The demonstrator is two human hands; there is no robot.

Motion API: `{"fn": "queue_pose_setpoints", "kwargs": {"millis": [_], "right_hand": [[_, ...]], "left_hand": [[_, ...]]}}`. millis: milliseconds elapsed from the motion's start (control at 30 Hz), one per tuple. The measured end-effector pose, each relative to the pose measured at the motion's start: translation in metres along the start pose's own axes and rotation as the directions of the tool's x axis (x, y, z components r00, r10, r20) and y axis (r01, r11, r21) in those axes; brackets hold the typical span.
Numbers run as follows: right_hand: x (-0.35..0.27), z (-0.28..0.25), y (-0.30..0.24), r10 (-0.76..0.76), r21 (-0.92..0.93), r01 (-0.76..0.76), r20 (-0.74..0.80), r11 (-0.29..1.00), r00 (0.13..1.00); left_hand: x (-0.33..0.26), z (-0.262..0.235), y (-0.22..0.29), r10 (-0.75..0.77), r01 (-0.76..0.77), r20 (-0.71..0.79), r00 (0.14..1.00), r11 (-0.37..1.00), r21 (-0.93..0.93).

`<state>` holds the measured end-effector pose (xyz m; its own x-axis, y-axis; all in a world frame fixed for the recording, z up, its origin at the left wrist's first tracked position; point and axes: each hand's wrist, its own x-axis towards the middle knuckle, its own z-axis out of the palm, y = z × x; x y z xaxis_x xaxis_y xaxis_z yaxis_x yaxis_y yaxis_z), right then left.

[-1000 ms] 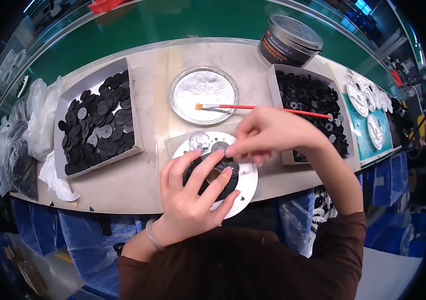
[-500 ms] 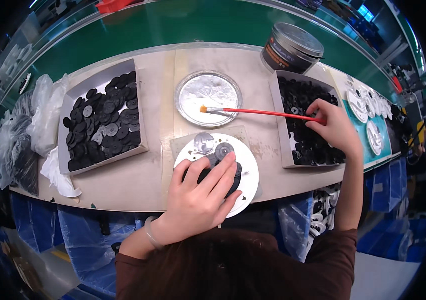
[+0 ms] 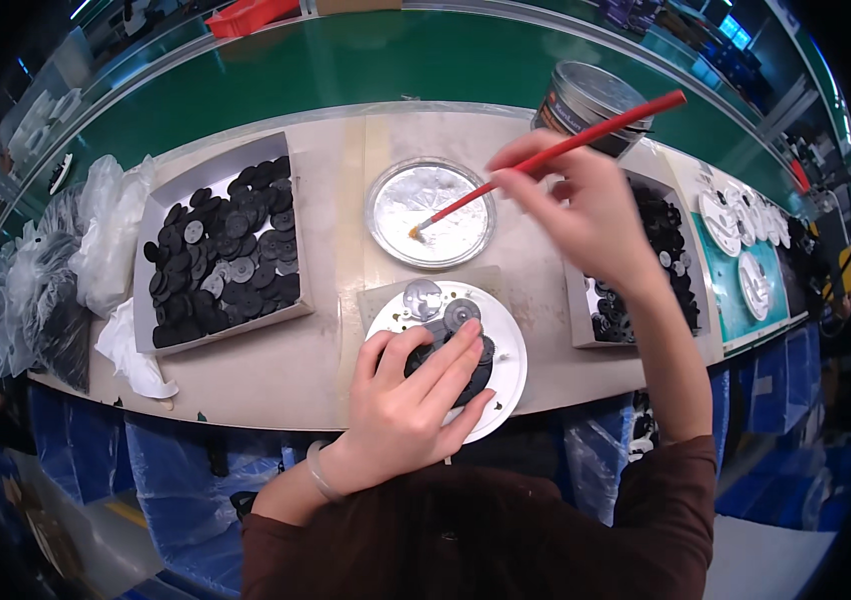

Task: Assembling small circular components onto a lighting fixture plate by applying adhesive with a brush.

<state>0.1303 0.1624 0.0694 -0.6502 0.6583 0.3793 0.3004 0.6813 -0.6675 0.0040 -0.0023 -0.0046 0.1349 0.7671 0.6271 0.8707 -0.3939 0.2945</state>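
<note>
My right fingers pinch the red brush, its bristles over the round dish. My left fingers lie loosely spread across dark gears on the white disc.

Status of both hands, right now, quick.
Left hand: open, laid over the dark gears on the white disc.
Right hand: closed, holding the red brush.

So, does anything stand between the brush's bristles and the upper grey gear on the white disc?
Only the round dish's near rim stands between the bristles and the gear; nothing else visible does. The left hand rests at the gear's near edge.
</note>
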Motion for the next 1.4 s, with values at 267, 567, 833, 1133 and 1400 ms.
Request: {"fn": "queue_pose_setpoints", "kwargs": {"millis": [267, 567, 833, 1133, 1400], "right_hand": [[-0.001, 0.03, 0.016, -0.134, -0.136, 0.149, 0.11, 0.979, 0.985], [0.012, 0.044, 0.023, -0.212, -0.05, 0.21, -0.039, 0.976, 0.977], [0.014, 0.036, 0.016, -0.151, -0.091, 0.146, -0.055, 0.985, 0.987], [0.004, 0.029, 0.007, -0.112, -0.173, 0.113, 0.017, 0.978, 0.994], [-0.006, 0.0, 0.033, 0.18, 0.402, -0.066, -0.253, 0.913, 0.95]], "left_hand": [[0.001, 0.0, -0.001, 0.004, -0.004, -0.015, 1.0, 1.0, -0.015], [0.001, 0.001, -0.001, -0.003, 0.002, -0.014, 1.0, 0.999, -0.039], [-0.001, 0.0, -0.002, 0.007, -0.007, -0.003, 1.0, 0.999, -0.036], [0.001, -0.001, -0.001, -0.003, 0.002, -0.005, 1.0, 0.999, -0.039], [-0.001, 0.0, -0.001, -0.004, 0.004, -0.004, 1.0, 0.999, -0.034]]}}
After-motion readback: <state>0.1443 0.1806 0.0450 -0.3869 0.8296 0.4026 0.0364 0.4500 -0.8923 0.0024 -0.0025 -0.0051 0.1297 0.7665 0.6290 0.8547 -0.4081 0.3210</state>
